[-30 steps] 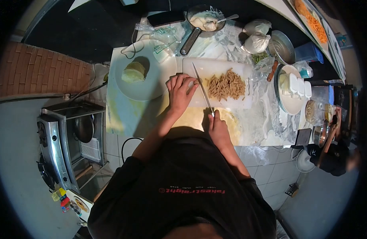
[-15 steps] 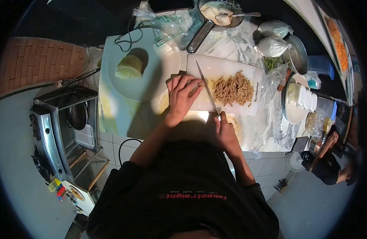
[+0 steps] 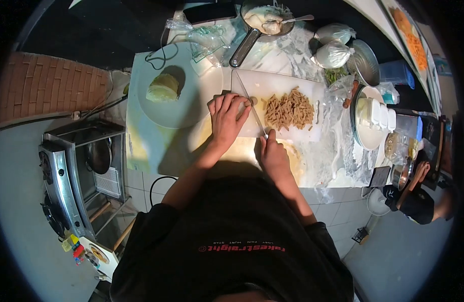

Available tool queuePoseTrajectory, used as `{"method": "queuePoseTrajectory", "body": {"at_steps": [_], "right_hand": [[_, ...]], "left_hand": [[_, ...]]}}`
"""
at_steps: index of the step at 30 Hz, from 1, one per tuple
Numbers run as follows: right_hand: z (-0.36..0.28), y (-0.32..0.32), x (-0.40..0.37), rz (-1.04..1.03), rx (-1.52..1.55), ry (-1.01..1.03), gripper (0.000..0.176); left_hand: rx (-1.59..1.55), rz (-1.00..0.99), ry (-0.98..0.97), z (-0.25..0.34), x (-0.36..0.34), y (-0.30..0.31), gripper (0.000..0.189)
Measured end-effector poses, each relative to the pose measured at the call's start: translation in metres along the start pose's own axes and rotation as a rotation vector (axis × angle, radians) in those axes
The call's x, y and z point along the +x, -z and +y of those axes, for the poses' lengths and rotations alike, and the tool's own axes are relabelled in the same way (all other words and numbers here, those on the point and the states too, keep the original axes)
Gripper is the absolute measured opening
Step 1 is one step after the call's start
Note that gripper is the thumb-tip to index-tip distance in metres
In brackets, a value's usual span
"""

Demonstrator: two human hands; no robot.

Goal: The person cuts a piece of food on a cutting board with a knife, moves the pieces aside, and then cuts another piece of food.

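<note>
In my right hand (image 3: 275,155) is the handle of a long kitchen knife (image 3: 255,109), its blade pointing up and to the left across the white cutting board (image 3: 305,84). My left hand (image 3: 227,121) lies at the board's left end, fingers bent and fingertips close against the blade. Under those fingertips is a small brownish piece of food, mostly hidden. Just right of the blade sits a small round brown slice (image 3: 253,100). A pile of brown food strips (image 3: 291,110) covers the middle of the board.
Left of the board, a cabbage piece (image 3: 163,88) lies on a large plate (image 3: 151,113). Behind are a pan (image 3: 245,48) with pale batter and a spoon, and plastic bags (image 3: 334,54). White containers (image 3: 375,116) stand on the right. Another person's hand (image 3: 421,171) shows at far right.
The knife and my right hand have shifted left, closer to my left fingertips. A round brown slice now shows right of the blade. The whole view has shifted slightly.
</note>
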State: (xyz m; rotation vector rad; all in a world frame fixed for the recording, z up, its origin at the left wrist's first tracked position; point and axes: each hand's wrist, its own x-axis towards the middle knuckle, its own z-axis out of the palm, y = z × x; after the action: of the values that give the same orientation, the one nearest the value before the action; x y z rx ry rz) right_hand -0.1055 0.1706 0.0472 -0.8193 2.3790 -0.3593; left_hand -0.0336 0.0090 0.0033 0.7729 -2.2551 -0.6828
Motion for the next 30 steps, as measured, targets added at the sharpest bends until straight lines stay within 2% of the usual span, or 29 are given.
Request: {"method": "queuePoseTrajectory", "body": {"at_steps": [7,9,15,17,23,30], "right_hand": [[-0.014,0.013,-0.003,0.132,-0.017,0.12,0.038],[-0.011,0.026,-0.022,0.049,0.01,0.054,0.04],[0.019,0.027,-0.064,0.083,0.108,0.001,0.04],[0.028,0.023,-0.069,0.099,0.176,-0.021,0.039],[0.032,0.021,-0.07,0.058,0.238,-0.055,0.041],[0.031,0.021,-0.068,0.056,0.282,-0.034,0.042]], "left_hand": [[0.079,0.024,-0.032,-0.002,-0.002,-0.004,0.025],[0.102,0.017,-0.034,-0.002,0.0,-0.005,0.025],[0.099,0.013,-0.03,0.004,0.02,-0.005,0.032],[0.047,-0.044,-0.138,0.011,0.023,0.002,0.036],[0.111,-0.14,-0.161,-0.011,0.03,-0.013,0.043],[0.04,-0.017,-0.134,0.007,0.019,0.013,0.045]]}}
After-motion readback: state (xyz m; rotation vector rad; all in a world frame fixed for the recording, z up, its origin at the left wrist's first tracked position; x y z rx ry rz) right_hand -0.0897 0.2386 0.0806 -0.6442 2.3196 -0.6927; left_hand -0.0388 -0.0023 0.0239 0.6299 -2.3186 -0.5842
